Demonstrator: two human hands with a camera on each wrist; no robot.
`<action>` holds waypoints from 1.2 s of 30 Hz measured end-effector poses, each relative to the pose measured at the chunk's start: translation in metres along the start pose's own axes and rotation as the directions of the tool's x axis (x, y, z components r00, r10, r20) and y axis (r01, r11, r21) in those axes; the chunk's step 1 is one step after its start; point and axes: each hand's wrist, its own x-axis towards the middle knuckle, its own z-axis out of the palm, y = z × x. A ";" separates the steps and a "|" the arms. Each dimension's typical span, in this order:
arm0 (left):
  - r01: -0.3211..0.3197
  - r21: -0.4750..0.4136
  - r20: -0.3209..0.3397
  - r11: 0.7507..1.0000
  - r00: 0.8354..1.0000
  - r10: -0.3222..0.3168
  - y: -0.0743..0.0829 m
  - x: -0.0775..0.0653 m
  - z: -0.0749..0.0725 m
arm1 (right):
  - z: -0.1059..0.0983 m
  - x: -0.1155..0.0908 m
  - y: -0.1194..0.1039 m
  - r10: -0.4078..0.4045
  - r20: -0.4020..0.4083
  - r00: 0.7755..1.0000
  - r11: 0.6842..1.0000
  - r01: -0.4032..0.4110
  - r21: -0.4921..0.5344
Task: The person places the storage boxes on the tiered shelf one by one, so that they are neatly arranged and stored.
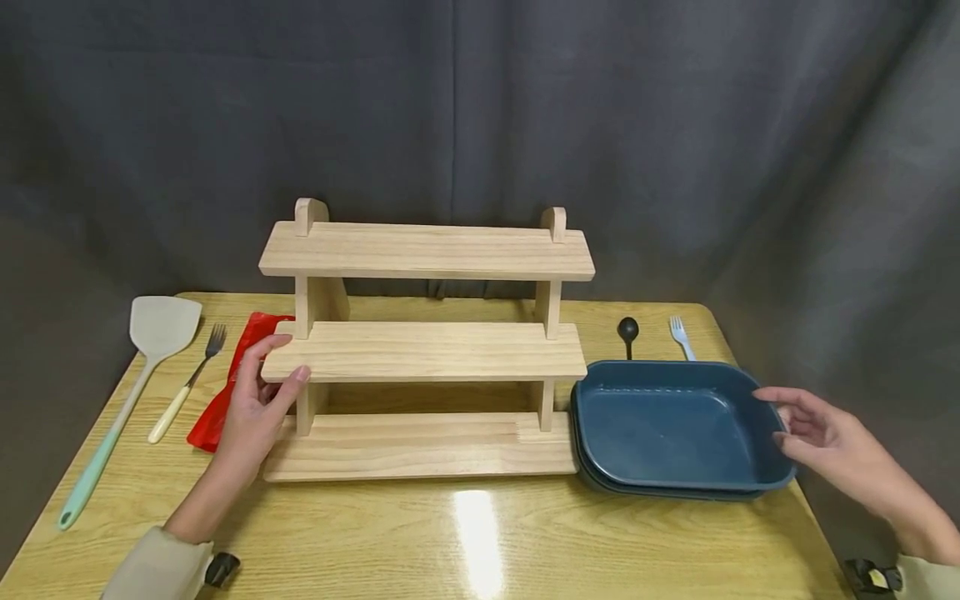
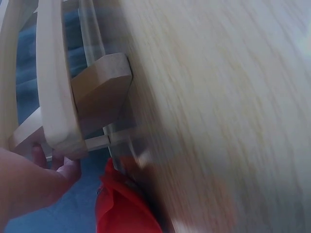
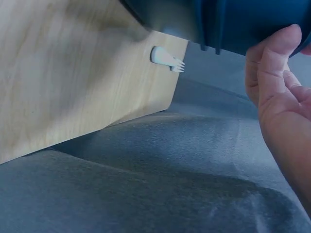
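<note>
A three-tier wooden display rack [image 1: 424,351] stands on the table, its left end beside a red packet [image 1: 212,414]. My left hand [image 1: 255,402] grips the left end of the middle shelf, thumb in front; the left wrist view shows fingertips curled under that shelf end [image 2: 63,138]. On the right is a dark blue rectangular tray [image 1: 663,429], with another rim showing just beneath it, close against the rack's right end. My right hand [image 1: 828,442] holds the tray's right rim; in the right wrist view its fingers [image 3: 274,63] lie against the tray's outer side.
Left of the rack lie a spatula [image 1: 127,408] with a mint handle and a fork [image 1: 191,379] with a cream handle. Behind the tray are a black spoon [image 1: 628,330] and a pale blue fork [image 1: 680,335]. A dark grey curtain [image 1: 450,125] hangs behind the table [image 1: 360,533].
</note>
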 end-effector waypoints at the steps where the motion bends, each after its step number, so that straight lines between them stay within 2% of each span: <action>1: 0.001 -0.005 0.003 1.000 1.000 -0.001 0.000 0.000 0.000 | -0.002 0.000 0.000 0.003 -0.001 1.000 1.000 -0.003 -0.001; 7: 0.024 -0.042 0.009 0.999 1.000 -0.024 -0.001 0.004 0.000 | -0.009 -0.001 0.000 -0.039 0.009 0.999 0.999 0.039 0.034; 18: 0.065 -0.060 0.042 0.996 0.997 -0.063 -0.002 0.006 0.000 | -0.016 -0.003 0.004 -0.029 -0.034 0.999 1.000 0.029 0.009; 22: 0.087 -0.095 0.068 0.992 0.994 -0.081 0.000 0.006 -0.001 | -0.019 -0.003 0.003 -0.032 -0.081 0.996 0.999 0.033 0.004; 28: 0.099 -0.136 0.087 0.986 0.992 -0.088 0.002 0.006 -0.001 | -0.025 0.001 -0.009 -0.050 -0.174 0.984 0.997 0.059 0.050; 32: 0.102 -0.132 0.091 0.986 0.992 -0.090 0.002 0.006 -0.001 | -0.029 0.005 -0.020 -0.019 -0.243 0.970 0.997 0.036 0.069; 36: 0.100 -0.098 0.087 0.990 0.992 -0.092 0.002 0.005 -0.002 | -0.034 0.011 -0.032 0.002 -0.296 0.955 0.985 0.050 0.166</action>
